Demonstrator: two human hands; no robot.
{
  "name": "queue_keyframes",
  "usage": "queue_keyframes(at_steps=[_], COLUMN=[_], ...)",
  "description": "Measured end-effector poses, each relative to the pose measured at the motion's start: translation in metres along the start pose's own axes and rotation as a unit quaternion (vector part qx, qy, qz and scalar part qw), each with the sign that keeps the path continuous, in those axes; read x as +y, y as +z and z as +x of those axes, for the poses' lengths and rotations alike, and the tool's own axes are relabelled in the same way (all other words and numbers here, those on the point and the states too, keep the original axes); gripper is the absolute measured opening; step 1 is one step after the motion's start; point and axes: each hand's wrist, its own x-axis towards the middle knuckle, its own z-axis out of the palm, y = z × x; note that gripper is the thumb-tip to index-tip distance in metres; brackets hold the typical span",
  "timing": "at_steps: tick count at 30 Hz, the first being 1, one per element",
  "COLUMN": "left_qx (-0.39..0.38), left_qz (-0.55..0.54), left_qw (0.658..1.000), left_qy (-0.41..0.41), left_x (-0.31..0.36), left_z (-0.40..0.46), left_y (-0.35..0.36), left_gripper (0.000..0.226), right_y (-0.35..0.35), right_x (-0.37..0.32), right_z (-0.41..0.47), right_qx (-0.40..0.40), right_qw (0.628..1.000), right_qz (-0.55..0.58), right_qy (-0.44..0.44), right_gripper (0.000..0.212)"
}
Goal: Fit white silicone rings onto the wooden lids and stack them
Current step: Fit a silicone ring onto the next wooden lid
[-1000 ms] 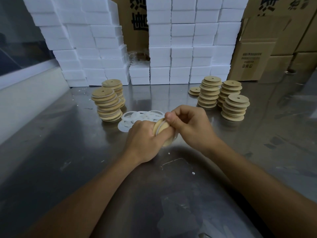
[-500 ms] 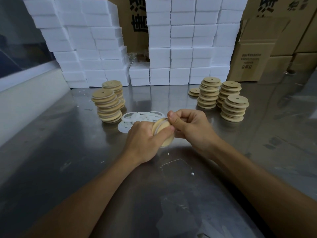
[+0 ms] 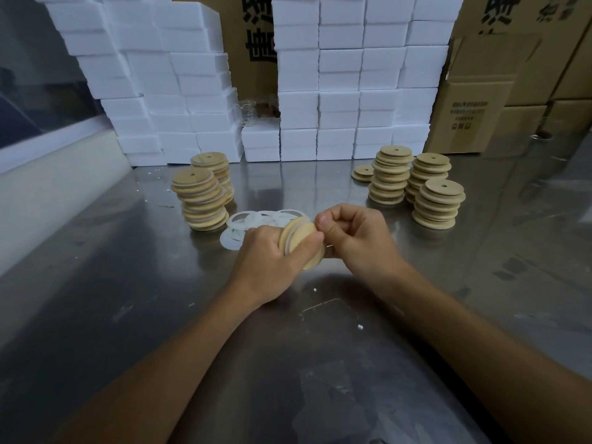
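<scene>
A wall of white foam blocks (image 3: 336, 75) backed by cardboard cartons (image 3: 474, 100) closes off the far side of the steel surface (image 3: 128, 315), which is dull, scuffed and dotted with white crumbs. On its left stand two leaning stacks of lids (image 3: 200, 200) with pale bands between the discs, probably the ringed, finished ones; on the right are the plain lid stacks (image 3: 416, 187), likely the supply, kept within reach of the hand nearest them. Between them lies a loose heap of silicone rings (image 3: 256, 219), just behind the hands. The left hand (image 3: 269, 261) grips the wooden lid (image 3: 301, 243) on edge above the surface, fingers curled round it, so its rim faces the right hand (image 3: 352, 238), whose curled fingers pinch at the white ring (image 3: 289, 240) on that rim, seemingly seating it.
</scene>
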Motion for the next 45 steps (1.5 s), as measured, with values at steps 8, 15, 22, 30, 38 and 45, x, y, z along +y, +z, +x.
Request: queue_keyframes(at_steps=[8, 15, 22, 30, 38, 45], left_qx=[-0.048, 0.024, 0.064, 0.056, 0.022, 0.001], left_qz=[-0.016, -0.069, -0.125, -0.059, 0.163, 0.165], left_qw=[0.998, 0.997, 0.986, 0.995, 0.983, 0.983], left_qy=[-0.025, -0.031, -0.084, -0.066, -0.077, -0.084], left_x=[-0.006, -0.005, -0.012, -0.013, -0.005, -0.003], left_z=[0.001, 0.004, 0.01, 0.01, 0.006, 0.004], left_y=[0.003, 0.003, -0.001, 0.002, 0.0, 0.001], left_gripper=[0.034, 0.046, 0.053, 0.038, 0.062, 0.049], right_y=[-0.002, -0.004, -0.001, 0.003, -0.003, -0.003], right_x=[-0.004, 0.003, 0.003, 0.003, 0.002, 0.0], right_z=[-0.001, 0.003, -0.001, -0.001, -0.003, -0.002], right_qx=[-0.022, 0.012, -0.032, 0.032, 0.075, 0.07], right_qw=[0.948, 0.997, 0.996, 0.996, 0.947, 0.919], right_qz=[-0.261, -0.078, 0.0, 0.041, -0.267, -0.324], right_qy=[-0.182, -0.015, 0.084, 0.07, -0.161, -0.212], right_gripper=[0.008, 0.018, 0.008, 0.007, 0.003, 0.006])
